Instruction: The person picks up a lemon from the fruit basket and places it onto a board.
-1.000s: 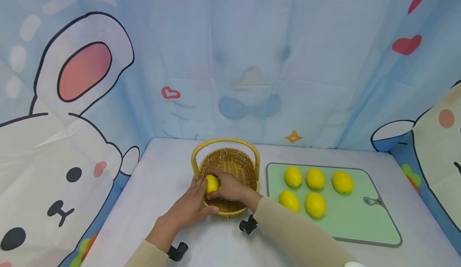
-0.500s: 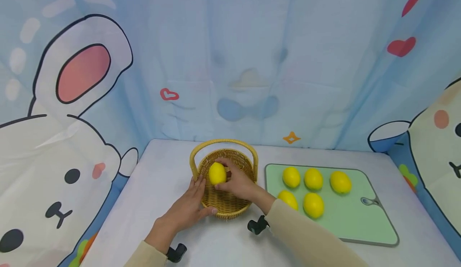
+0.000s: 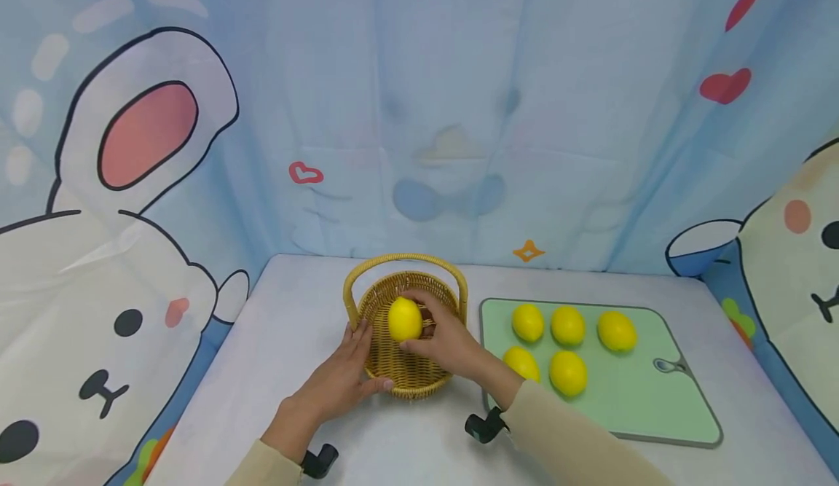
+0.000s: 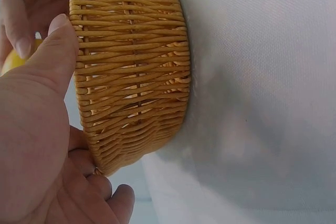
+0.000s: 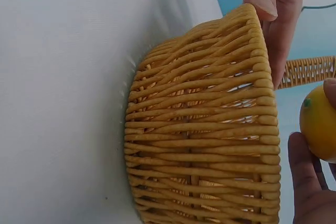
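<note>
My right hand [image 3: 446, 336] pinches a yellow lemon [image 3: 404, 320] between thumb and fingers, above the inside of a woven basket [image 3: 400, 369] with a tall arched handle. In the right wrist view the held lemon [image 5: 319, 124] shows apart from the basket's rim. My left hand [image 3: 341, 369] holds the basket from the left, its fingers along the side and its thumb at the front rim. The left wrist view shows that thumb against the woven wall [image 4: 131, 66], with the other fingers bent by the lower side. No other lemon shows in the basket.
Right of the basket lies a pale green cutting board [image 3: 655, 406] with several lemons on it, one of them [image 3: 568, 373] near its left front. The white tabletop [image 3: 406, 442] ends at a printed blue curtain [image 3: 452, 107] behind.
My right hand has moved the lemon from beside the left hand at the basket's left side to the right and up, over the basket's middle. The left hand has stayed at the basket.
</note>
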`<state>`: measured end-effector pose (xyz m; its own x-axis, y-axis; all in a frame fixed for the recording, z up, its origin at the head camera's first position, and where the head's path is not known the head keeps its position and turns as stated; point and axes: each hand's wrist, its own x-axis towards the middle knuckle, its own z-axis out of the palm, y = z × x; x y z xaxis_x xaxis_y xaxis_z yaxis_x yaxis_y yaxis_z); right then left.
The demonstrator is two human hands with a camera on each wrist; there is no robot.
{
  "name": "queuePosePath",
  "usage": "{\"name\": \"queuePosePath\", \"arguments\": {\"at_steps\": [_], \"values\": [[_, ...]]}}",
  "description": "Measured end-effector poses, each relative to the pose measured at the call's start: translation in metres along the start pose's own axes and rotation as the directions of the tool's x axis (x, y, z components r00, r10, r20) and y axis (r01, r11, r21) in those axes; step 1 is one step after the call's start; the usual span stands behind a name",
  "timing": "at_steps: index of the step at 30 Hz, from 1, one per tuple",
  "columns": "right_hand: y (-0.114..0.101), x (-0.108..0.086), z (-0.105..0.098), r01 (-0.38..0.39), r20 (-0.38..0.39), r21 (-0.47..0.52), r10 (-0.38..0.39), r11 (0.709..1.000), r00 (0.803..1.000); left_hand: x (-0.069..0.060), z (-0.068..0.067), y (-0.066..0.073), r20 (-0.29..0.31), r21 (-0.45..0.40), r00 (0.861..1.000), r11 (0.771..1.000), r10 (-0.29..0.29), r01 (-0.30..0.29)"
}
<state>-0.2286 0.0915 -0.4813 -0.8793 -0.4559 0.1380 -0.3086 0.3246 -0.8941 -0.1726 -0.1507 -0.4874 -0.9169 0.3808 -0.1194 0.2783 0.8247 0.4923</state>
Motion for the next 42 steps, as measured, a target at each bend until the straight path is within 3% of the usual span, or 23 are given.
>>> {"name": "queuePosePath", "arguments": {"at_steps": [16,23,34,42], "values": [[-0.01,-0.032,-0.018,0.057,-0.051,-0.019,-0.058,0.998,0.997,-0.001,-0.003,0.002,0.013,0.023,1.0,1.0,-0.001,0.001],[-0.009,-0.05,-0.035,0.085,-0.086,-0.008,-0.085,0.996,0.993,0.001,-0.004,0.0,0.015,0.128,0.999,0.991,0.042,-0.044],[-0.003,-0.079,-0.063,0.027,-0.149,-0.058,-0.036,0.998,0.988,0.0,-0.001,0.001,0.013,0.238,0.998,0.969,0.069,-0.07],[0.005,-0.102,-0.091,-0.016,-0.247,-0.064,-0.001,0.998,0.969,0.0,0.005,0.005,-0.017,0.307,0.998,0.95,0.059,-0.051]]}}
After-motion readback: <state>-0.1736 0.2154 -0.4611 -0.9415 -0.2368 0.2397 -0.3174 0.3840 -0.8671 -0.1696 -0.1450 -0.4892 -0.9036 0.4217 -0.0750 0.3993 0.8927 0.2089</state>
